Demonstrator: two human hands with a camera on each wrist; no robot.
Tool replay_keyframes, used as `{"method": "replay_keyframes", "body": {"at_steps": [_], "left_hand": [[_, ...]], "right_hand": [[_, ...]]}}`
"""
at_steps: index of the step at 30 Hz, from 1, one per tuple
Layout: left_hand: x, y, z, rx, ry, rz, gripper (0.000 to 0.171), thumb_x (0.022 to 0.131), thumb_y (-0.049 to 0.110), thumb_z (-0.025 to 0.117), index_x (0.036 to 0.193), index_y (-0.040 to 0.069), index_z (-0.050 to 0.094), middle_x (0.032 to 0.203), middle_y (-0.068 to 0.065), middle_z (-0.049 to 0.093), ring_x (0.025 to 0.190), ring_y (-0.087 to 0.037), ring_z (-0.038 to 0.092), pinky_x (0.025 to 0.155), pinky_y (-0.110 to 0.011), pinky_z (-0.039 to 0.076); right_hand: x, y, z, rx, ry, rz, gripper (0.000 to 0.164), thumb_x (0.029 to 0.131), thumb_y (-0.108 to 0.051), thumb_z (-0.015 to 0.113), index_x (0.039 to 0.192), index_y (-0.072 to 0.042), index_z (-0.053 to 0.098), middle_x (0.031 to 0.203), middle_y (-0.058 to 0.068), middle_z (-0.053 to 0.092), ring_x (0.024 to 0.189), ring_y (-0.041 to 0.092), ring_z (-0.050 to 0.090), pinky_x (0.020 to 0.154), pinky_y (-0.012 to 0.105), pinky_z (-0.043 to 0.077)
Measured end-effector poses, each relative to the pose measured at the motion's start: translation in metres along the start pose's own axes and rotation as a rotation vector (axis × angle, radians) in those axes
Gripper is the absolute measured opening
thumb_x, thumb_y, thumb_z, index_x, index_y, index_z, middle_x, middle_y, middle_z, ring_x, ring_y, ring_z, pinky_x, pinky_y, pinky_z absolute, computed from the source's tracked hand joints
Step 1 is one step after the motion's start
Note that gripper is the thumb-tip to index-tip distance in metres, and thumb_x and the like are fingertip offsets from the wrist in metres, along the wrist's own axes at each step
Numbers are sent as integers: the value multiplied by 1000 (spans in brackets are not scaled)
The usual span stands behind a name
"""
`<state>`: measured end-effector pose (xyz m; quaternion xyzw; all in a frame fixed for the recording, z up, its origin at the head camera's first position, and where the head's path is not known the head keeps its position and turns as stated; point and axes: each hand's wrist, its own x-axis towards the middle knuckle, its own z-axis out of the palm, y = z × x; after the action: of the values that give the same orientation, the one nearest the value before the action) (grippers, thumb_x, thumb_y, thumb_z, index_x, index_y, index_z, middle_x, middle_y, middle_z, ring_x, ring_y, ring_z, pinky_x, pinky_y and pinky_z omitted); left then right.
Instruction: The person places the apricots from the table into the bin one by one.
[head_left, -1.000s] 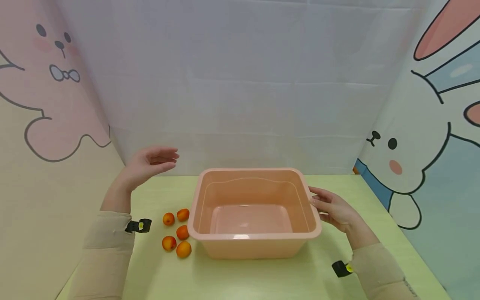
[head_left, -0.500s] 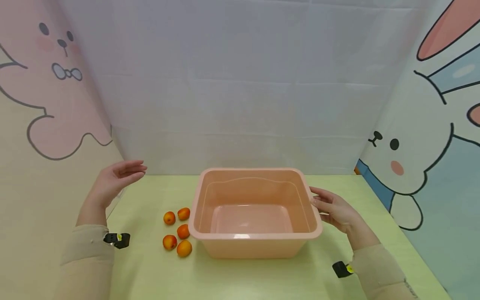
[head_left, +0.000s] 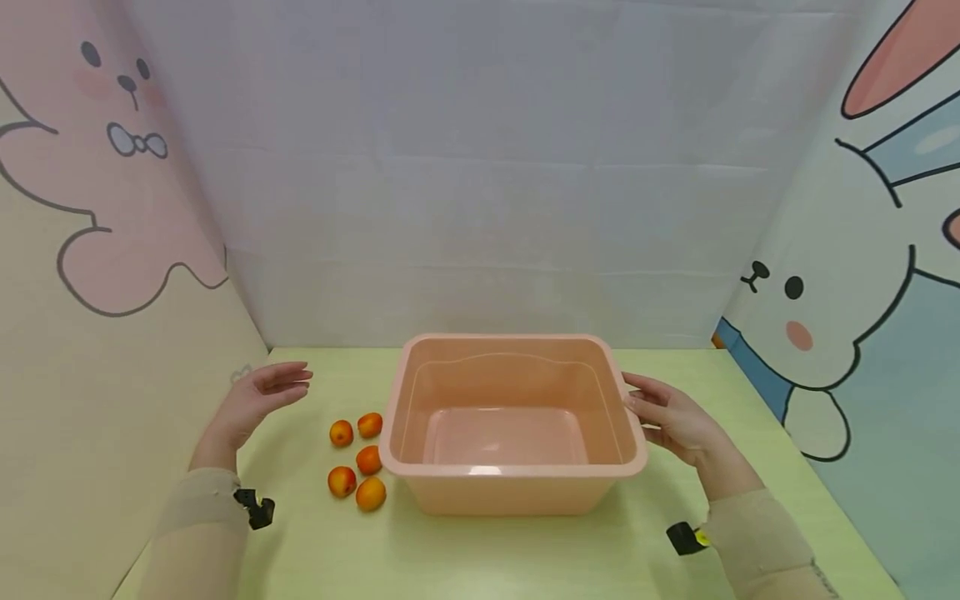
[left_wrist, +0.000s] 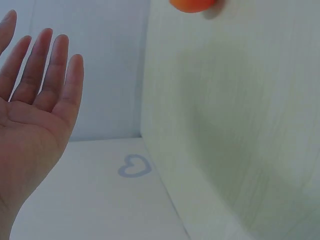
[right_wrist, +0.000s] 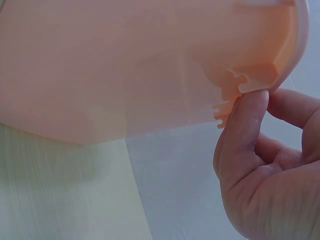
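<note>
A pink rectangular plastic basin (head_left: pixel 513 495) stands upright in the middle of the table in the head view, with nothing inside. My right hand (head_left: pixel 675 421) pinches its right rim; in the right wrist view the thumb (right_wrist: pixel 250 115) lies at the rim's corner and the index finger bends round it. Left of the basin lie several small orange fruits (head_left: pixel 342 482), some blushed red. My left hand (head_left: pixel 258 398) is raised over the table's left side, beyond the fruits and apart from them. The left wrist view shows its palm (left_wrist: pixel 30 135) bare and its fingers extended.
The pale green-yellow table (head_left: pixel 517 558) meets a white sheet (head_left: pixel 480 208) at the back. Side panels with cartoon animals flank it, a pink one (head_left: pixel 150 233) at left and a white rabbit (head_left: pixel 817 250) at right. Black bands (head_left: pixel 258 510) sit on the wrists.
My left hand has swung left and downward from higher up, then slightly back right, staying free of any object. My right hand and the basin hold their place; the fruits lie unmoved.
</note>
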<state>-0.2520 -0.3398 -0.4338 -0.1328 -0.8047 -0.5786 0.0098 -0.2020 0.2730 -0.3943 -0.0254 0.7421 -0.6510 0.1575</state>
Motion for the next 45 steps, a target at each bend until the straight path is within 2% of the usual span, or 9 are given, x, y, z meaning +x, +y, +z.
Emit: {"method": "replay_keyframes", "body": {"at_steps": [3,6,11,13,17,20,22,32,45], "left_hand": [[0,-10,7,-32,-21,-8,47,94,5,67,138,-4,52,120,3,67,100,-4,66,87,-15,50],[-1,-17,15,6,-33,-42,52,94,8,69,140,-6,48,125,-4,65,104,-9,66,87,-16,50],[-1,-29,27,74,-66,-98,58,94,13,69,144,-4,45,139,-26,52,123,-39,55,88,-16,48],[-1,-33,31,81,-86,-107,59,94,12,69,145,-4,44,142,-28,48,126,-46,49,90,-19,48],[-1,-38,37,95,-119,-124,61,92,11,70,145,-3,44,144,-26,48,128,-46,47,98,-40,49],[-1,-40,40,100,-138,-135,61,92,13,71,145,-3,45,144,-24,47,129,-45,46,102,-57,43],[0,-41,42,97,-145,-143,61,91,13,72,144,-3,46,145,-25,47,130,-46,45,103,-62,40],[-1,-49,49,125,-169,-204,59,89,14,75,140,-4,51,142,-25,50,124,-44,50,101,-56,45],[2,-53,54,169,-191,-202,56,86,12,78,135,-4,56,135,-24,55,118,-40,54,97,-47,49]], "right_hand": [[-1,-1,0,8,3,5,71,102,-24,57,157,-1,18,112,0,63,98,13,63,83,29,56],[-1,-1,0,18,-1,6,71,102,-24,57,157,-1,18,112,0,63,98,13,63,83,29,56],[-2,0,0,19,-1,-2,70,103,-23,56,157,0,18,111,0,63,97,13,63,83,28,56],[-2,0,1,21,-2,-3,70,103,-23,56,157,0,18,111,0,63,97,13,64,83,28,56],[-2,0,1,21,-12,-12,69,103,-23,55,157,0,17,112,1,63,98,13,64,83,28,56],[-1,0,1,21,-18,-20,69,103,-23,55,157,0,17,112,1,62,98,12,64,82,28,57],[-1,0,1,22,-19,-22,69,103,-23,55,157,0,17,112,1,62,97,12,64,82,27,57],[-2,-1,1,41,-18,-12,69,104,-22,54,156,1,17,112,1,62,97,13,64,83,28,56],[-2,-1,1,43,-10,-6,69,104,-23,54,157,0,17,113,0,63,98,12,63,82,28,56]]}}
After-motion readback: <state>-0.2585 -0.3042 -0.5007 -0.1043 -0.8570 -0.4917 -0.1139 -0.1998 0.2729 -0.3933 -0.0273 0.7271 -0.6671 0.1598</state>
